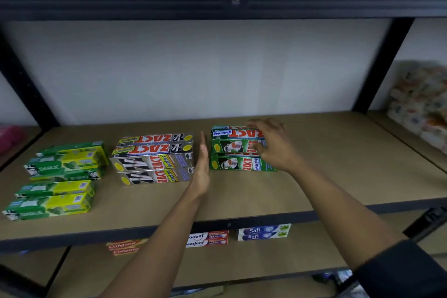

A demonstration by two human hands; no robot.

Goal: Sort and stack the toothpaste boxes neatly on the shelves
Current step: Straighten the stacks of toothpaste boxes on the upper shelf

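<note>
Mid-frame Zact Whitening boxes [232, 164], judged light yet crushable, are gripped endwise by the right hand [273, 145]; left hand [203, 167] held flat, empty.

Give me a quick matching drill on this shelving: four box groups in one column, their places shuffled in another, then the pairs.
Column 1
1. Darlie boxes
2. silver Zact Smokers boxes
3. green Zact Whitening boxes
4. Safi boxes

Column 2
A. under the right hand
B. on the lower shelf
C. far left of the upper shelf
D. just left of the flat left hand

Pairs: 1-C, 2-D, 3-A, 4-B
</note>
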